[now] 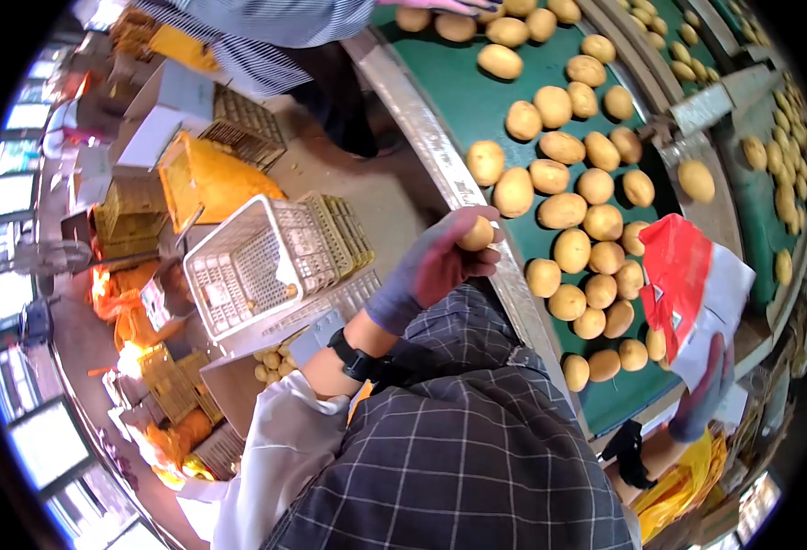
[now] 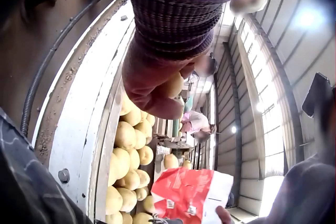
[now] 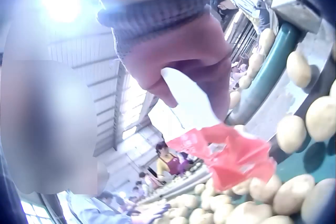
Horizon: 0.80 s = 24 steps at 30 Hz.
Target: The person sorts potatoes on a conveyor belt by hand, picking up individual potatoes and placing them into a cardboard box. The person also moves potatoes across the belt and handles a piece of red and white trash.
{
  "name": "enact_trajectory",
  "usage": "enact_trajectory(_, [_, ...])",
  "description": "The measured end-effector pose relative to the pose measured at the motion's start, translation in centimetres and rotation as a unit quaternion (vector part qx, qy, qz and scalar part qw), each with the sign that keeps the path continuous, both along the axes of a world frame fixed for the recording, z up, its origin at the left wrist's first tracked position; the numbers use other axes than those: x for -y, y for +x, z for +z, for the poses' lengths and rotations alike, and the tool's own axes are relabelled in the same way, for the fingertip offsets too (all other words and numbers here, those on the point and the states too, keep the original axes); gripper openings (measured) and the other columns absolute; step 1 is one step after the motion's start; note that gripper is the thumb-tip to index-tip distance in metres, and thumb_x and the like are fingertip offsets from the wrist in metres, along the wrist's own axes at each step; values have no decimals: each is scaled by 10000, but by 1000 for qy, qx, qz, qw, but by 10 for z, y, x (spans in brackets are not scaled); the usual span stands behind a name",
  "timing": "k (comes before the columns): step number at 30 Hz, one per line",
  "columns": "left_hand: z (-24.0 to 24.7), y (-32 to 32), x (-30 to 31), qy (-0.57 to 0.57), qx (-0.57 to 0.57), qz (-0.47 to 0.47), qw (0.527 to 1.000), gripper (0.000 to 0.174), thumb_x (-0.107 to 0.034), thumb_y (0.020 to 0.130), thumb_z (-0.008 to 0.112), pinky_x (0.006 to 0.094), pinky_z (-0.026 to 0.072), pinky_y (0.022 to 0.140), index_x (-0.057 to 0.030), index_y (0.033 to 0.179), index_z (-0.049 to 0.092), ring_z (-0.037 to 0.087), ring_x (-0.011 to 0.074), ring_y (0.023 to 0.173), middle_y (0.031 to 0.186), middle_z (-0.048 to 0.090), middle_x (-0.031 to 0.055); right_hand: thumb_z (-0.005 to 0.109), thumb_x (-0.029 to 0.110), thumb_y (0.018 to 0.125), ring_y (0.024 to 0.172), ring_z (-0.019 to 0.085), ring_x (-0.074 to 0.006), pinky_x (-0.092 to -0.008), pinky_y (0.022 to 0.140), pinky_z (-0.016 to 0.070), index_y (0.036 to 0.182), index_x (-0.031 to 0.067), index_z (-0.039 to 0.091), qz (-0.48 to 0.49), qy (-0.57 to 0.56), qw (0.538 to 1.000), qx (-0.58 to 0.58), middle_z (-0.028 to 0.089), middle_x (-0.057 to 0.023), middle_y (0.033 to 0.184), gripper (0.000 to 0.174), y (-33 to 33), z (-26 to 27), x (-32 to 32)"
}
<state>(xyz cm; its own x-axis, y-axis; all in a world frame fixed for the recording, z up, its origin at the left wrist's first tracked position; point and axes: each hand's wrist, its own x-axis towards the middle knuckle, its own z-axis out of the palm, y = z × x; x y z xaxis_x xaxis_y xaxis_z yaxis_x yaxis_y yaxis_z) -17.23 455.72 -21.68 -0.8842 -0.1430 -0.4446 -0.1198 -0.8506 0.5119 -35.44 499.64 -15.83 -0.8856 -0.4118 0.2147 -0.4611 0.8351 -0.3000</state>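
In the head view the left hand (image 1: 436, 266), in a purple-red glove, curls round a potato (image 1: 477, 234) above the metal edge of the green belt (image 1: 440, 82). The left wrist view shows that potato (image 2: 170, 85) between the gloved fingers and thumb. The right hand (image 1: 704, 394), gloved too, pinches the white end of a red and white packet (image 1: 677, 275) over the belt's right side. Seen from the right wrist, thumb and fingers of the right hand (image 3: 181, 66) hold the packet (image 3: 226, 153) near loose potatoes (image 3: 294, 192).
Many potatoes (image 1: 564, 211) lie on the belt. Another person (image 1: 284, 27) stands at its far end. To the left are a white plastic crate (image 1: 238, 275), an orange sack (image 1: 206, 183) and a carton holding potatoes (image 1: 275, 364). A metal rail (image 1: 440, 151) edges the belt.
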Motion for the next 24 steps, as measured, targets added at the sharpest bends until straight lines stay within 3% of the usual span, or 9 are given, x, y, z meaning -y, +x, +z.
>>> enact_trajectory(2, [-14,17,8,-26,-8,33,999,474,-419,1043,587,316,575,830,-74,1366,556,685,150,915,1130,689,71,664,115,932,1329,523,-426,-467,1102,425,1452,-1,534,55,82,990,-98,559,-244,1437,548,-3,9,-4])
enact_trajectory(7, [1,69,29,-139,84,240,957,469,-438,1057,560,276,526,702,-101,1380,520,644,147,795,1139,675,92,700,170,931,1339,499,-484,-517,1101,420,1493,14,476,72,12,996,-60,498,-309,1472,624,-13,1,33])
enact_trajectory(10, [17,113,40,-267,129,371,880,465,-451,1064,539,264,509,673,-106,1375,516,610,142,764,1162,665,128,699,181,930,1349,493,-481,-515,1116,408,1492,10,478,122,-9,990,-70,504,-303,1472,627,-15,-1,51])
enact_trajectory(12, [14,155,55,-267,54,460,845,465,-443,1078,510,265,509,650,-91,1382,503,571,136,717,1172,657,163,705,198,931,1336,501,-489,-524,1104,417,1489,6,479,137,-15,988,-68,506,-311,1464,632,-11,2,51])
enact_trajectory(13, [31,156,53,-280,107,533,791,460,-417,1079,521,261,514,644,-70,1380,495,541,130,697,1151,652,168,706,201,932,1329,506,-492,-528,1098,422,1487,4,481,145,-17,987,-71,507,-315,1460,631,-8,4,52])
enact_trajectory(14, [28,176,58,-286,53,556,778,436,-374,1075,547,267,526,645,-61,1375,496,558,135,710,1127,644,157,704,194,934,1321,512,-493,-530,1090,428,1485,5,486,152,-15,985,-83,509,-317,1456,622,-5,4,49])
enact_trajectory(18, [44,206,57,-356,123,602,704,356,-281,1054,591,309,605,689,-58,1321,519,685,195,784,1102,641,124,729,215,906,1314,513,-506,-542,1082,427,1484,1,485,187,-38,976,-102,513,-315,1452,663,3,5,45])
enact_trajectory(22, [27,250,50,-262,84,599,752,448,-427,1051,525,304,576,676,-65,1311,563,654,189,753,1037,677,153,731,199,921,1309,527,-489,-538,1076,438,1478,2,500,201,-9,971,-127,546,-287,1436,634,8,0,32])
enact_trajectory(24, [27,276,51,-287,104,647,699,445,-427,1052,516,281,543,633,-62,1301,568,625,175,721,1025,677,155,727,187,928,1301,538,-483,-536,1084,433,1481,-3,494,197,7,971,-137,567,-264,1426,630,13,-4,22])
